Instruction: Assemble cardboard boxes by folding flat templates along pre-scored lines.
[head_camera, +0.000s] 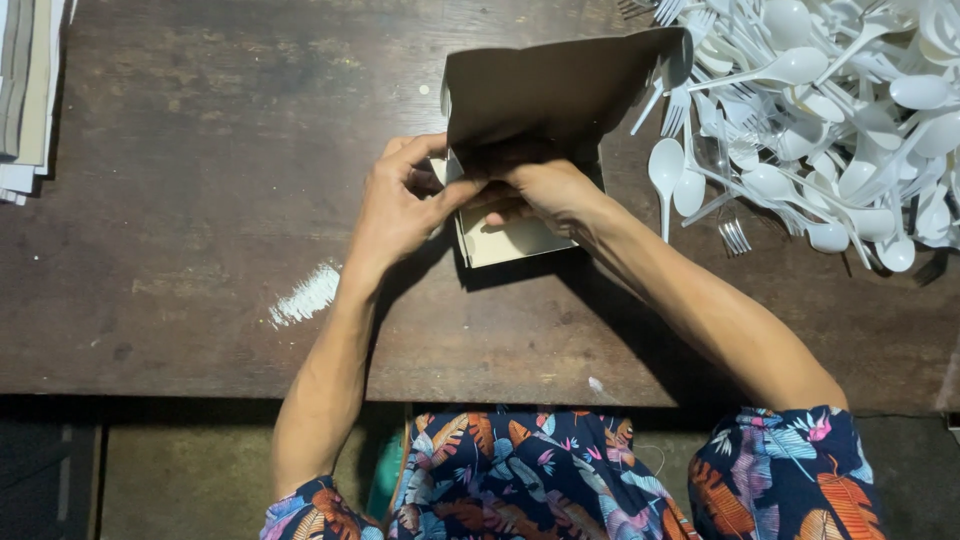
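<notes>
Both hands meet near the middle of a dark, worn wooden desk (200, 150), working on a dark brown paper sheet (545, 90) that stands lifted and folded over, its upper edge reaching toward the far right. The left hand (400, 205) comes in from the lower left, its thumb and fingers closed in a narrow grip on the lower left edge of the brown sheet, pinching it just where it bends. The right hand (545, 190) crosses in from the lower right and lies against the bottom of the same sheet, fingers curled under the fold; its grip also looks closed on the paper, though the fingertips are partly hidden beneath it. Under both hands lies a small stack of cream-coloured cards (510, 240), flat on the desk, its lower right corner showing beyond the right wrist. To the right, well apart from the hands but just beside the raised corner of the brown sheet, a big heap of white plastic spoons and forks (830, 90) covers the far right of the desk. At the far left edge a pile of grey and white sheets (30, 90) is stacked. A white smear (305, 297) marks the wood near the left forearm. The person wears a dark garment (530, 475) printed with coloured leaves.
</notes>
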